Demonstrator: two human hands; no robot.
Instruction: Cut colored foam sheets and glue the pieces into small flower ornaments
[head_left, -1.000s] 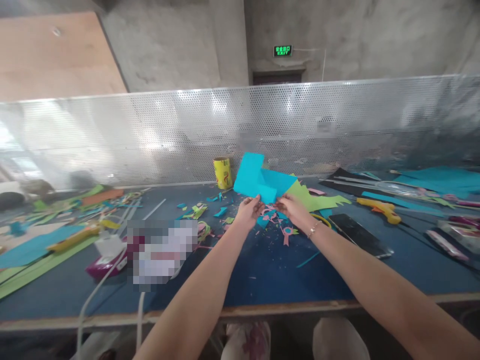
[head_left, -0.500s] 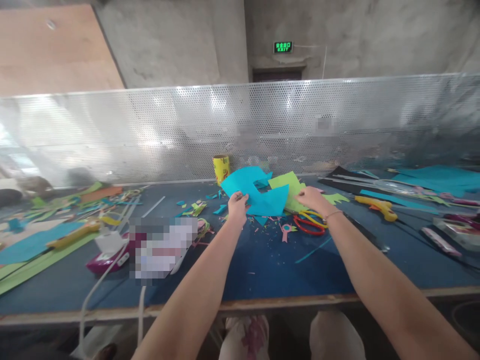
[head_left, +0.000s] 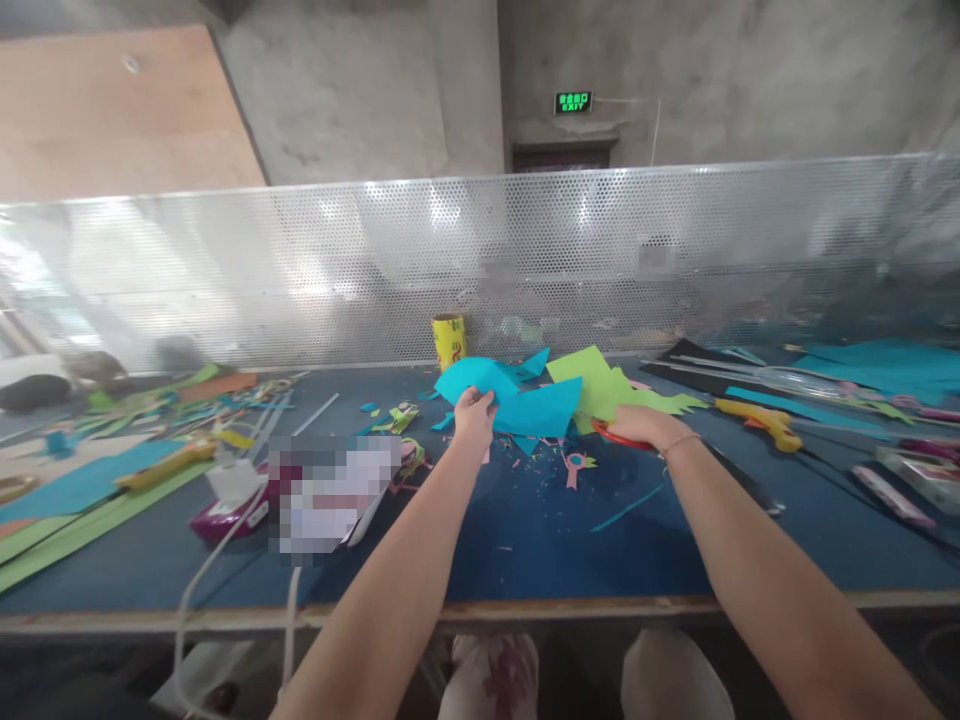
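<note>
Over the blue table, left hand outstretched, fingers pinching turquoise paper, right hand palm-down, fingers closed on red scissors

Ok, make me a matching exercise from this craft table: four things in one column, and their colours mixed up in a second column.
Things:
1. sheet in the left hand: paper sheet
2. scissors handles under the right hand
3. tube by the perforated screen
4. glue gun to the right

Colours:
A. red
B. yellow with an orange tip
C. turquoise
D. yellow with red print

Pairs: 1-C, 2-A, 3-D, 4-B
</note>
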